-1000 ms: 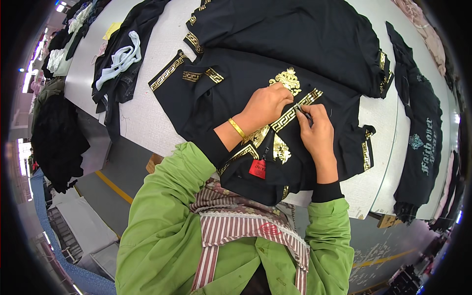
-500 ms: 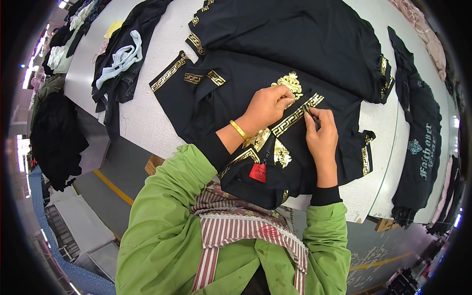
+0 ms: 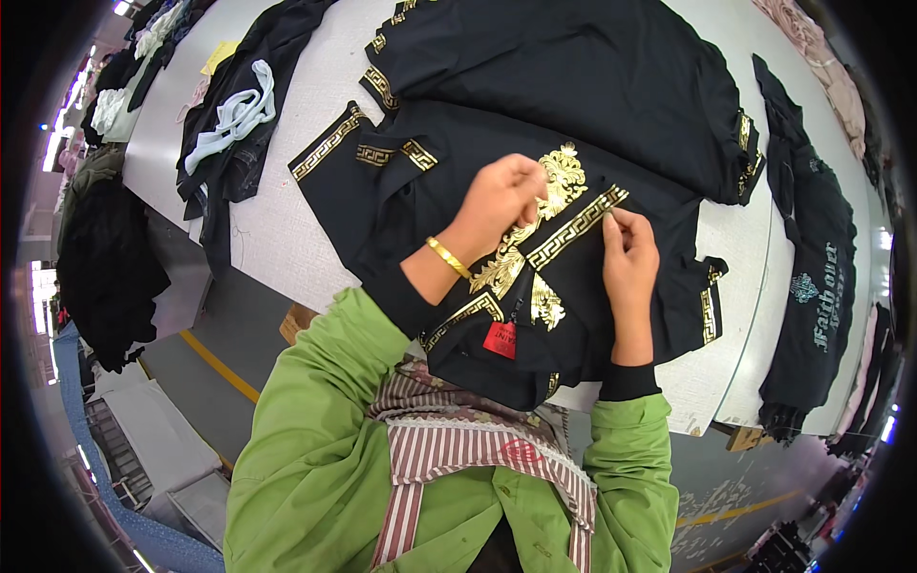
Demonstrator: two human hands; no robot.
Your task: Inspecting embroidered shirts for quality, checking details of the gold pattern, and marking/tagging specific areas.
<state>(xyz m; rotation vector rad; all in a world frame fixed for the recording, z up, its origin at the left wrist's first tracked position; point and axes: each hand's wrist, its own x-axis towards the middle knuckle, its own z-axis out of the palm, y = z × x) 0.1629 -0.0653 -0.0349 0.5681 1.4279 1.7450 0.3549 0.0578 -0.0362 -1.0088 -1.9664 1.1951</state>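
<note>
A black garment with gold key-pattern borders lies on the white table. My left hand, with a gold bracelet at the wrist, is curled above the gold ornate motif at its middle; what its fingertips hold, if anything, is hidden. My right hand has thumb and forefinger closed on the edge of the gold-patterned placket strip, at its upper right end. A red tag lies by the collar below.
A second black piece lies beyond. Black clothes with a pale blue strip lie on the left part of the table. A printed black garment lies at the right; piles of dark cloth are at far left.
My left hand has moved left and slightly up off the placket, uncovering more of the gold motif. My right hand has shifted a little right and down, still pinching by the placket.
</note>
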